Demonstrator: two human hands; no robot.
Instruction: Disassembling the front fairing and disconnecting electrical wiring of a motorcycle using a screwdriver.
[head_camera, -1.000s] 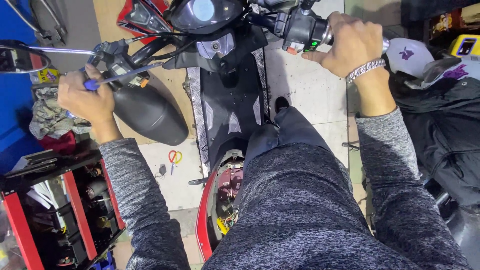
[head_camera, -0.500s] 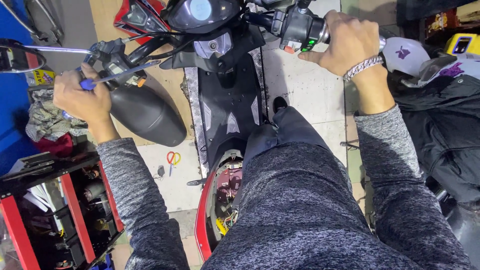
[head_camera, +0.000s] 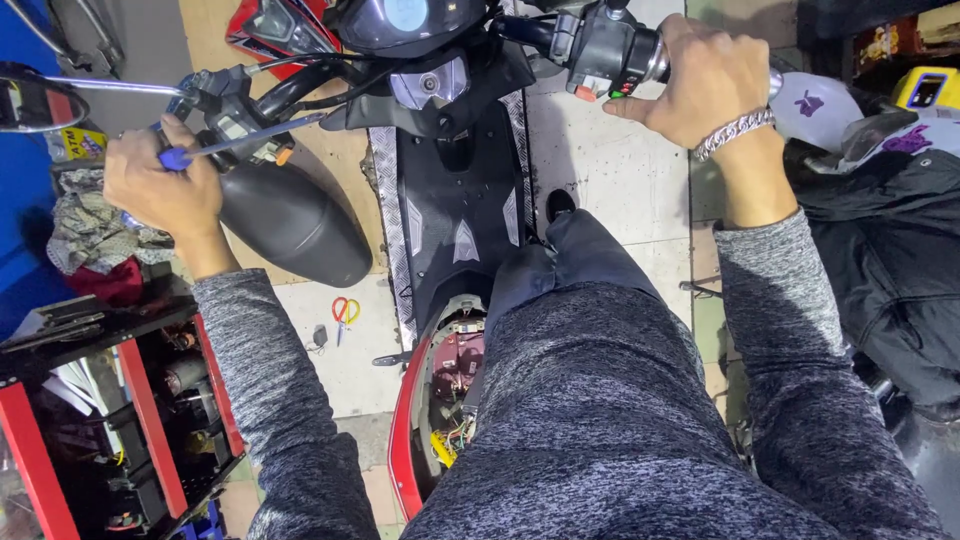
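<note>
— What have your hands got hold of?

— My left hand (head_camera: 160, 190) is closed in a fist around the left grip of the scooter's handlebar (head_camera: 300, 85). The same fist also clamps a screwdriver (head_camera: 240, 140): its blue handle sits between my fingers and the metal shaft points right, across the switch box toward the middle of the scooter.

— And the other one?

— My right hand (head_camera: 705, 85) is wrapped tight round the right grip, fingers curled over the top, thumb pointing left at the switch block (head_camera: 605, 55) with its red and green buttons. A silver chain bracelet (head_camera: 735, 130) sits on that wrist.

— Where is the scooter in all this?

— Under me. I'm astride it, with the black footboard (head_camera: 450, 200) running down between my arms and the round dashboard (head_camera: 405, 15) at its top end. My right leg in dark trousers rests on the footboard's right edge, the shoe just at the rim. Near the bottom end the red body (head_camera: 405, 440) is open, and wires show inside.

— Anything beside it?

— A black seat (head_camera: 290, 225) lies on the floor just off the footboard's left edge, below my left hand. Small scissors with red and yellow handles (head_camera: 345, 312) lie on the tiles near it. A red and black tool trolley (head_camera: 110, 400) stands at the lower left, and the mirror (head_camera: 35, 100) sticks out past my left fist.
</note>
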